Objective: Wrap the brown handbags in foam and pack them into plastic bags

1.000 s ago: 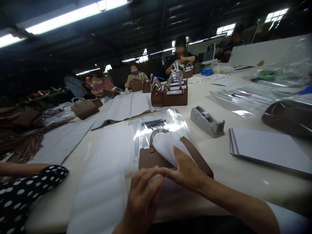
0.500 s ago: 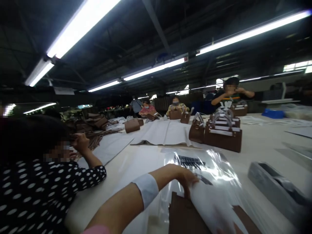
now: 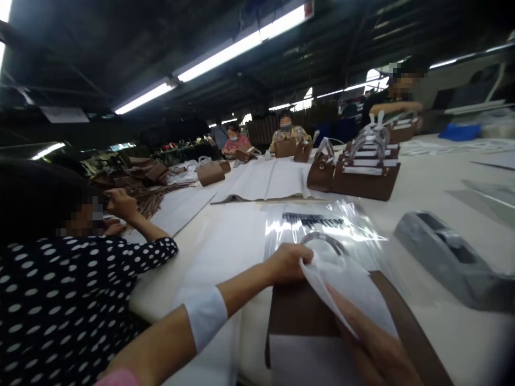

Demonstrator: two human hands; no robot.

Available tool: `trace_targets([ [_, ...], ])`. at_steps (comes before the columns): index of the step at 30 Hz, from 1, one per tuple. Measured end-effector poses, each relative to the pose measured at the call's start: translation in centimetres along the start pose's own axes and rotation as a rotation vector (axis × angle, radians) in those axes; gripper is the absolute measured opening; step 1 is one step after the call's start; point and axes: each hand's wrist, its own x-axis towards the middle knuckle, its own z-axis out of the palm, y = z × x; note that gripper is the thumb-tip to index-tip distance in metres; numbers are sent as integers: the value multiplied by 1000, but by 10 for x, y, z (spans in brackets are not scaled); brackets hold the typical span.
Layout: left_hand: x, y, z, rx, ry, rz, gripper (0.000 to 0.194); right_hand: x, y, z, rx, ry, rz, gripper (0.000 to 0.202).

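A brown handbag (image 3: pixel 303 311) lies on the table close to me, over a clear plastic sheet (image 3: pixel 277 225). Its wrapped handle (image 3: pixel 328 239) points away from me. My left hand (image 3: pixel 290 262) pinches the corner of a thin white sheet (image 3: pixel 350 284) near the handle base. My right hand (image 3: pixel 372 340) lies against the same white sheet, over the bag's front, its fingers stretched out and partly blurred. Another white piece (image 3: pixel 306 356) rests on the bag's near part.
At right stands a grey tape dispenser (image 3: pixel 446 252). Finished-looking brown bags (image 3: pixel 362 179) stand in a row beyond the plastic. A person in polka dots (image 3: pixel 60 300) sits close at left. Other people work at the table's far side.
The view has tilted down. My left hand has moved up the bag to the sheet's corner, and the white sheet is now spread below the handle. My right hand shows more clearly.
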Motion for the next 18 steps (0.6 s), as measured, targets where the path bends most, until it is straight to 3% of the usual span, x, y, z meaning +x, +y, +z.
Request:
trace_targets([
  [3, -8, -4, 2, -106, 49, -35, 12, 13, -7, -12, 54, -26, 144, 55],
  [6, -22, 1, -3, -163, 74, -47, 9, 25, -9, -16, 97, -52, 196, 50],
  [10, -79, 22, -19, -169, 182, -101, 26, 28, -15, -17, 150, -65, 188, 40],
  [12, -114, 37, -21, -156, 144, -103, 24, 28, -20, -17, 145, -83, 191, 39],
  [15, -146, 58, -10, -85, 113, -53, 15, 32, -25, -18, 116, -133, 150, 39],
  [18, -142, 71, 6, -66, 229, -43, 11, 33, -24, -21, 56, -109, 110, 40],
])
